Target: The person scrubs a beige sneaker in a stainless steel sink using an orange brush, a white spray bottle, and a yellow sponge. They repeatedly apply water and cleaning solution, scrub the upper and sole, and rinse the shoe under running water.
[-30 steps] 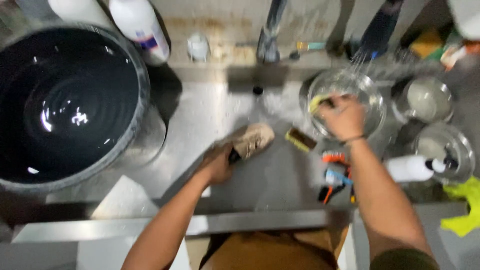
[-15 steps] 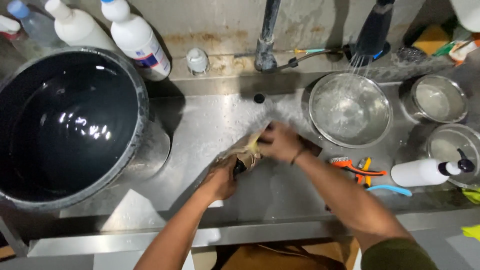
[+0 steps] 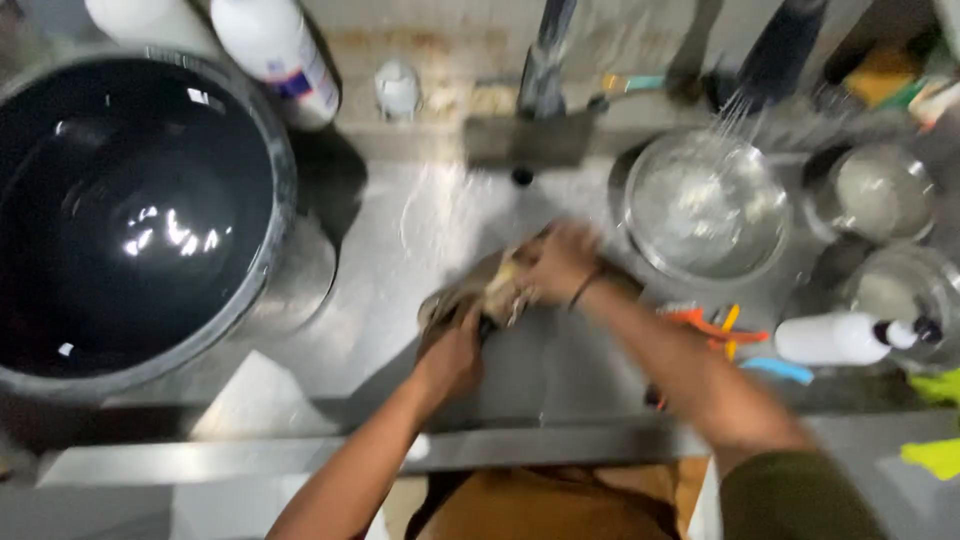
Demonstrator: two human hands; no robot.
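Steel sink (image 3: 400,250) lies under your hands. Your left hand (image 3: 452,357) closes on the near end of a blurred beige object (image 3: 480,297); your right hand (image 3: 557,262) grips its far end, beside the metal bowl (image 3: 705,205).

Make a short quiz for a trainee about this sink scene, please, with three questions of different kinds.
1. True or false: both hands touch the brownish item in the sink.
2. Where does the spray of water land? A) big dark pot B) metal bowl C) white pump bottle
3. Which hand lies nearer the metal bowl, the left hand or the right hand?

Key: 1 true; 2 B; 3 right hand.
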